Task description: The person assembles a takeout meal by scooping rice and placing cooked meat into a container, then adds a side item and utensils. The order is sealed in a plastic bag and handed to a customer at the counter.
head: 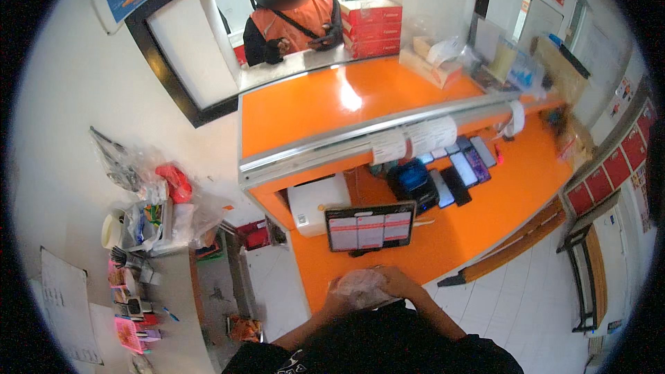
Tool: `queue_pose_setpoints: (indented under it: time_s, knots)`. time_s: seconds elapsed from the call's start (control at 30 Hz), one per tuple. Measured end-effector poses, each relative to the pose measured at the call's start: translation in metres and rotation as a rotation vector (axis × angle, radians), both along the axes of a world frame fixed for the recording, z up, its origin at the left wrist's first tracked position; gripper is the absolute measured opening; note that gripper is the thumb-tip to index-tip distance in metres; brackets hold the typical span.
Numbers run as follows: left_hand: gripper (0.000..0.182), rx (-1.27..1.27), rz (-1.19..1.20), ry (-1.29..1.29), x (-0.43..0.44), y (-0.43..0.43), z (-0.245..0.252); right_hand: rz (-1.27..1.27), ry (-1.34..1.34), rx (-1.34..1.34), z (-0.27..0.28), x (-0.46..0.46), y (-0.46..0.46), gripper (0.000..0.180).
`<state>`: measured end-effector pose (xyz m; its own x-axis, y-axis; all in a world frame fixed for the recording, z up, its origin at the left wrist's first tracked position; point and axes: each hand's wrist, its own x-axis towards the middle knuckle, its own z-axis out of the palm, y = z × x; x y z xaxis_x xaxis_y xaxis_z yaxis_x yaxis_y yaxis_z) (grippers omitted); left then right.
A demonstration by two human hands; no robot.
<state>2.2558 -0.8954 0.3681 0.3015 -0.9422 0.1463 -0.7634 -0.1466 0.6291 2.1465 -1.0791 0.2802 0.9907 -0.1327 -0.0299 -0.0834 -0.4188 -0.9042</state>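
Note:
Close to my body, both hands are at a crumpled translucent plastic bag [359, 288] above the near edge of the orange counter [332, 265]. My left hand [337, 296] grips its left side, while my right hand [396, 281] holds the upper right side. What the bag contains cannot be made out. Just beyond it stands a tablet screen [371, 228], and behind that a white machine [318, 202]. Further right are a black device [415, 182] and several phones [462, 166] lying side by side.
Paper receipts [431, 135] hang from the raised ledge. Past the ledge, a person [296, 21] in an orange vest leans at the window beside stacked red boxes [371, 28]. A side table [176, 280] at left carries a bin with plastic bags [148, 226] and pink baskets [127, 333].

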Motion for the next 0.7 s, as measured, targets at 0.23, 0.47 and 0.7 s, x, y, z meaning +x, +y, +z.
queue_pose_setpoints:
  time_s: [0.23,0.47,0.7]
  knots:
    - [0.029,-0.259,0.093,0.048,-0.045,-0.078,-0.129,0.127,-0.082,-0.152,0.019,-0.023,-0.07,0.043]
    - [0.036,0.867,-0.059,-0.104,-0.059,-0.137,-0.059,0.307,-0.244,-0.16,-0.021,-0.028,-0.083,0.054]
    - [0.038,0.005,0.456,0.188,-0.081,-0.152,-0.089,0.673,-0.017,-0.105,0.069,-0.009,-0.059,0.059]
